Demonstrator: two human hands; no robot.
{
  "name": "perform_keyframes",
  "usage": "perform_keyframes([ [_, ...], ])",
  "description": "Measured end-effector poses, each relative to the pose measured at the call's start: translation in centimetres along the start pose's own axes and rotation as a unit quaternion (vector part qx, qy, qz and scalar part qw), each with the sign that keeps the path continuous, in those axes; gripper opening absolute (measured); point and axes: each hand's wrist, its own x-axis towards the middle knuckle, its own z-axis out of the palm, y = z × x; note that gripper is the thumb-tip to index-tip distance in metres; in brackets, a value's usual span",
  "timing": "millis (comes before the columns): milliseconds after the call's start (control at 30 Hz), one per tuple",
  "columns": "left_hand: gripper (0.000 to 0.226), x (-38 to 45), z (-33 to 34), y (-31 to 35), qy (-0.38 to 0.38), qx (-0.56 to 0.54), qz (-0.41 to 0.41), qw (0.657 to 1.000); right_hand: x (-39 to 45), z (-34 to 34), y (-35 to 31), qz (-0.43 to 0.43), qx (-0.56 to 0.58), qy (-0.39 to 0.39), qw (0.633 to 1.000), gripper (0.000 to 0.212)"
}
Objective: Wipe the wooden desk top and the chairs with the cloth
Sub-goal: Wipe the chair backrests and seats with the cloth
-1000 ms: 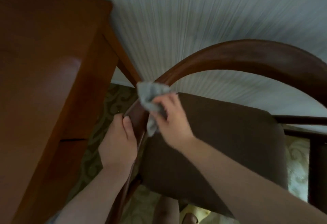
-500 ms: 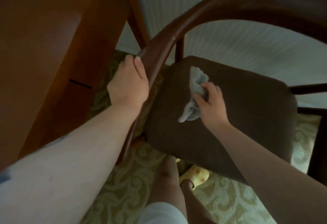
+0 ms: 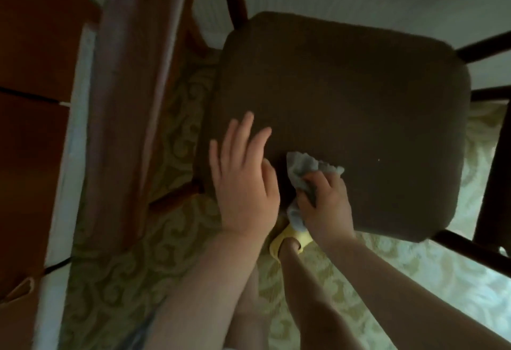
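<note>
While your right hand (image 3: pixel 325 203) is gripping the grey cloth (image 3: pixel 307 171) with curled fingers and pressing it onto the near left part of the dark chair seat (image 3: pixel 345 95), your left hand (image 3: pixel 244 181) is lying just beside it with fingers spread straight over the seat's left edge. At far left, the wooden desk (image 3: pixel 30 73) is showing above the patterned carpet (image 3: pixel 414 280).

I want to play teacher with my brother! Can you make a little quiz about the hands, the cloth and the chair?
1. True or false: the cloth lies on the wooden desk.
2. Which hand grips the cloth?
3. The left hand is: A) open with fingers spread, B) a fist, C) holding the cloth.

Key:
1. False; it is on the chair seat.
2. The right hand.
3. A.
</note>
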Motion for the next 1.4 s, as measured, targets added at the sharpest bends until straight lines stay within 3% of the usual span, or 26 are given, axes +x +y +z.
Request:
perform_keyframes([
  [100,0.052,-0.6,5.6,-1.9,-0.131,0.073,-0.096,0.984,0.8,2.5,-0.9,-0.039,-0.082,0.051,0.995,0.03],
  [167,0.054,-0.1,8.1,-2.8,-0.179,0.114,-0.096,0.973,0.7,4.0,-0.4,-0.078,-0.129,0.066,0.986,0.035],
  [333,0.058,1.0,10.2,-3.2,-0.148,0.146,0.026,0.978,1.2,3.2,3.2,-0.204,-0.208,0.01,0.957,0.052],
  [367,0.056,1.0,10.3,-2.8,-0.141,0.139,0.05,0.979,1.4,2.4,4.5,-0.174,-0.206,0.032,0.962,0.054],
  [433,0.055,0.9,10.9,-1.4,-0.141,0.116,0.078,0.98,1.0,0.3,7.3,0.032,-0.137,0.136,0.981,0.053],
  [500,0.056,0.5,11.6,0.2,-0.144,0.104,0.092,0.98,-0.1,-0.8,8.2,0.25,-0.05,0.224,0.941,0.052],
  [533,0.056,0.2,12.0,1.1,-0.147,0.1,0.099,0.979,-0.5,-0.7,7.8,0.275,-0.042,0.221,0.935,0.055],
  [567,0.056,-0.1,12.3,1.9,-0.155,0.098,0.101,0.978,-0.7,-0.2,7.0,0.221,-0.057,0.186,0.956,0.058],
  [633,0.056,-0.4,12.8,2.8,-0.16,0.106,0.078,0.978,-0.6,1.2,5.9,-0.029,-0.098,0.073,0.992,0.062],
  [667,0.056,-0.4,12.9,3.1,-0.156,0.114,0.064,0.979,0.0,1.2,6.5,-0.123,-0.134,0.032,0.983,0.064],
  [700,0.056,-0.3,12.9,3.2,-0.155,0.122,0.061,0.979,0.9,0.6,7.4,-0.152,-0.156,0.026,0.976,0.064],
  [733,0.056,-0.1,12.9,3.2,-0.158,0.13,0.074,0.976,1.5,0.0,8.7,-0.114,-0.163,0.064,0.978,0.063],
  [767,0.057,0.0,12.9,3.2,-0.165,0.137,0.096,0.972,2.0,-0.9,10.1,-0.015,-0.147,0.138,0.979,0.063],
  [833,0.057,0.3,13.1,3.2,-0.167,0.143,0.128,0.967,2.4,-3.4,12.2,0.263,-0.051,0.293,0.918,0.063],
  [867,0.057,0.6,13.3,3.3,-0.162,0.146,0.131,0.967,2.3,-4.2,12.4,0.346,-0.013,0.32,0.882,0.064],
  [900,0.057,1.0,13.6,3.3,-0.157,0.147,0.13,0.968,2.3,-4.5,11.8,0.357,-0.006,0.313,0.88,0.064],
  [933,0.058,1.4,13.9,3.4,-0.156,0.148,0.127,0.968,2.2,-4.2,11.2,0.292,-0.028,0.279,0.914,0.065],
  [1000,0.064,1.9,14.5,3.3,-0.161,0.159,0.124,0.966,1.5,-2.1,9.5,-0.004,-0.118,0.156,0.981,0.069],
  [1033,0.068,2.1,14.6,3.1,-0.164,0.167,0.125,0.964,1.1,-1.2,9.1,-0.138,-0.176,0.075,0.972,0.073],
  [1067,0.07,2.3,14.6,2.8,-0.166,0.168,0.13,0.963,1.3,-0.9,9.4,-0.208,-0.222,0.013,0.952,0.076],
  [1133,0.064,2.5,14.2,2.3,-0.163,0.141,0.148,0.965,3.4,-2.4,11.6,-0.177,-0.261,0.023,0.949,0.075],
  [1200,0.057,2.8,13.6,1.6,-0.15,0.127,0.147,0.969,4.8,-4.8,13.9,0.039,-0.192,0.137,0.971,0.07],
  [1267,0.057,3.5,13.0,1.0,-0.123,0.141,0.115,0.976,5.3,-6.7,14.2,0.239,-0.073,0.233,0.94,0.068],
  [1300,0.058,3.9,12.8,0.8,-0.114,0.146,0.096,0.978,5.4,-6.5,12.7,0.248,-0.06,0.259,0.932,0.067],
  [1333,0.059,4.2,12.6,0.7,-0.112,0.148,0.081,0.979,5.5,-5.7,10.7,0.183,-0.064,0.263,0.945,0.066],
  [1400,0.064,4.5,12.3,0.3,-0.118,0.149,0.077,0.979,5.2,-2.5,6.9,-0.099,-0.126,0.166,0.973,0.062],
])
